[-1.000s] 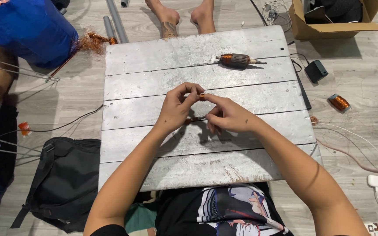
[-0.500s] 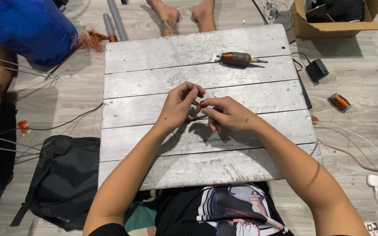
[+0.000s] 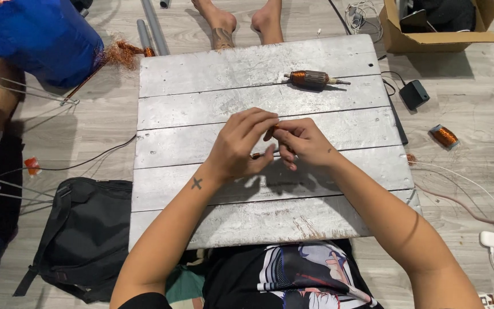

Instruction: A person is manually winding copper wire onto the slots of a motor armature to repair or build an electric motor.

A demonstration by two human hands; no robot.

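Observation:
My left hand [image 3: 240, 146] and my right hand [image 3: 303, 142] meet over the middle of a grey plank board [image 3: 212, 74]. Both pinch one small reddish-brown copper-coloured piece [image 3: 268, 135] between their fingertips; most of it is hidden by the fingers. A motor armature [image 3: 311, 79] with copper windings and a short shaft lies on the far part of the board, well beyond my hands.
A black bag [image 3: 84, 237] lies left of the board. A blue sack [image 3: 35, 34] and loose copper wire [image 3: 122, 53] sit far left. A cardboard box [image 3: 441, 23], a black adapter [image 3: 414, 94] and a small copper spool [image 3: 444, 136] lie right. Another person's bare feet [image 3: 241, 20] rest beyond the board.
My fingers have shifted slightly on the small piece; both hands stay together over the board's middle. The armature has not moved.

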